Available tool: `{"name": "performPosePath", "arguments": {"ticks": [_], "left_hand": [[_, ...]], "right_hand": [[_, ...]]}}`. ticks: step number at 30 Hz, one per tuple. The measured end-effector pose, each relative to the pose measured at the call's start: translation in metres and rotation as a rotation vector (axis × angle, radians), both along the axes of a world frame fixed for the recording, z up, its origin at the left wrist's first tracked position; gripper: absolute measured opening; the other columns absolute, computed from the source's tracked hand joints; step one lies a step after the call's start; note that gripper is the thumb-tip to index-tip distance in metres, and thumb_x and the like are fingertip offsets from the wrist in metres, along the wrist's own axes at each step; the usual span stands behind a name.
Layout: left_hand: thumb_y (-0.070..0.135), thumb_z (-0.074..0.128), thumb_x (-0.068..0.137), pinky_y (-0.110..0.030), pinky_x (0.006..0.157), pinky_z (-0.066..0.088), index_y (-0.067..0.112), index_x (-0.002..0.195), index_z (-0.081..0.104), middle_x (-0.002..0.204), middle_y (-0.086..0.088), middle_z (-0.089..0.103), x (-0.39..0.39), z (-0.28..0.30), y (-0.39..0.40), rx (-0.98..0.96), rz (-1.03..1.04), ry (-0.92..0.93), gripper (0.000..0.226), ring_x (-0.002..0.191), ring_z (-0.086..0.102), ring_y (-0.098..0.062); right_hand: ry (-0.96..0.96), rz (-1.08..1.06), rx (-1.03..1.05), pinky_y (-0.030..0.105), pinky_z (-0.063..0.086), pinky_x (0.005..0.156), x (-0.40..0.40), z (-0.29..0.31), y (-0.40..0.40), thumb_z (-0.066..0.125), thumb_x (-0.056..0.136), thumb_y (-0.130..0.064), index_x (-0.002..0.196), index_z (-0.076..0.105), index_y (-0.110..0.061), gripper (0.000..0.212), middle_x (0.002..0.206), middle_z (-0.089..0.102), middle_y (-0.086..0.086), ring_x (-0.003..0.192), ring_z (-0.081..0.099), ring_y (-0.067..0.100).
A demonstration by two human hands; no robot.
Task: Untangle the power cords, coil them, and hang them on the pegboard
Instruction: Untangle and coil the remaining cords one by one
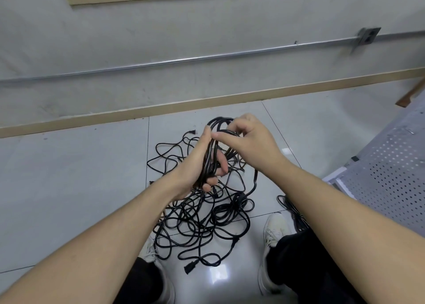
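A tangled pile of black power cords [202, 220] lies on the pale tiled floor between my feet. Above it, my left hand [197, 163] is closed around a coil of black cord [212, 151], with several loops running through the palm. My right hand [246, 140] pinches the top of the same coil between thumb and fingers. One strand trails from the coil down into the pile. A plug with prongs [192, 132] lies at the pile's far edge and a black connector [190, 267] at its near edge.
My two white shoes [274, 232] stand either side of the pile. A grey perforated metal panel [391, 179] lies on the floor at the right, with another dark cord [291, 208] beside it. The wall with a metal conduit [184, 61] and wooden skirting runs behind.
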State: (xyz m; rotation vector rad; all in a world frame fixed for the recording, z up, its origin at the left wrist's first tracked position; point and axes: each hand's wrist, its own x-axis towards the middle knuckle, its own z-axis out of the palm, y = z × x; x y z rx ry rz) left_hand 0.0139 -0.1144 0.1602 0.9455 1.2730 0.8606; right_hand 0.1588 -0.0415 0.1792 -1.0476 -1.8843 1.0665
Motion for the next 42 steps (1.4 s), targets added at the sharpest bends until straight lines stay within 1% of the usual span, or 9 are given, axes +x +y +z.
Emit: {"name": "performPosePath", "arguments": {"ticks": [5,9,13,18,21,23,29,33,42], "left_hand": [[0.05,0.061,0.094,-0.021,0.048,0.03,0.023,0.07,0.054,0.069,0.001,0.045,-0.001,-0.002,-0.002,0.081,-0.104,0.167,0.036,0.054,0.038,-0.01],[0.053,0.048,0.097,-0.022,0.048,0.031,0.016,0.07,0.058,0.064,0.0,0.042,-0.005,-0.002,-0.006,0.016,-0.159,0.159,0.047,0.054,0.039,-0.012],[0.043,0.041,0.108,-0.022,0.047,0.031,0.017,0.069,0.06,0.065,0.003,0.048,-0.006,0.002,-0.005,0.074,-0.06,0.093,0.051,0.054,0.04,-0.011],[0.046,0.037,0.109,-0.023,0.046,0.032,0.02,0.065,0.057,0.066,0.0,0.05,-0.018,0.009,0.0,0.071,0.081,0.088,0.055,0.053,0.041,-0.012],[0.061,0.03,0.105,-0.025,0.052,0.038,0.022,0.065,0.058,0.065,0.002,0.053,-0.016,0.001,-0.003,0.053,-0.017,0.356,0.063,0.058,0.048,-0.014],[0.064,0.028,0.104,-0.025,0.051,0.037,0.018,0.066,0.059,0.068,-0.005,0.052,-0.008,-0.001,-0.004,0.071,-0.035,0.312,0.067,0.057,0.046,-0.015],[0.062,0.028,0.104,-0.026,0.049,0.035,0.01,0.071,0.058,0.074,-0.017,0.053,-0.002,0.002,-0.006,0.12,-0.138,0.224,0.069,0.055,0.042,-0.018],[0.066,0.032,0.099,-0.026,0.049,0.035,0.01,0.072,0.059,0.078,-0.02,0.055,-0.006,0.003,-0.007,0.084,-0.188,0.21,0.068,0.057,0.042,-0.019],[0.052,0.035,0.107,-0.022,0.047,0.033,0.015,0.094,0.068,0.081,-0.007,0.06,-0.007,0.004,-0.004,-0.011,-0.229,0.105,0.051,0.058,0.043,-0.013]], "right_hand": [[-0.109,-0.099,0.172,0.036,0.035,0.106,-0.001,-0.005,0.006,0.076,0.062,-0.069,0.058,0.057,-0.043,0.033,0.127,0.047,-0.019,0.129,0.044,0.014],[-0.016,0.043,-0.049,0.016,0.044,0.087,0.003,0.0,0.003,0.09,0.073,-0.032,0.082,0.059,-0.016,0.036,0.115,0.059,0.0,0.098,0.057,-0.002],[0.045,-0.001,-0.212,0.026,0.056,0.077,0.008,0.002,0.005,0.089,0.073,-0.042,0.123,0.043,-0.031,0.068,0.115,0.059,-0.007,0.092,0.067,0.007],[0.039,-0.041,-0.257,0.02,0.041,0.049,0.016,0.005,0.011,0.083,0.082,-0.038,0.09,0.055,-0.017,0.036,0.071,0.06,-0.004,0.049,0.056,0.009],[0.179,-0.081,-0.221,0.019,0.039,0.057,0.017,0.008,0.009,0.083,0.082,-0.036,0.072,0.062,-0.021,0.029,0.065,0.055,-0.011,0.057,0.046,0.008],[0.306,-0.167,-0.264,0.024,0.038,0.062,0.013,0.009,0.008,0.086,0.079,-0.037,0.068,0.057,-0.024,0.033,0.073,0.053,-0.001,0.066,0.044,0.014],[0.497,-0.105,-0.684,0.05,0.062,0.082,0.003,0.005,0.005,0.077,0.091,-0.027,0.113,0.042,-0.014,0.043,0.094,0.069,0.01,0.079,0.074,0.028],[0.512,-0.044,-0.815,0.036,0.064,0.066,0.007,0.009,0.009,0.072,0.094,-0.021,0.11,0.051,-0.013,0.028,0.067,0.07,0.003,0.062,0.071,0.019],[0.508,-0.027,-0.846,0.021,0.05,0.05,0.007,0.007,0.013,0.066,0.098,-0.019,0.102,0.055,-0.016,0.012,0.068,0.069,-0.001,0.053,0.057,0.01]]}}
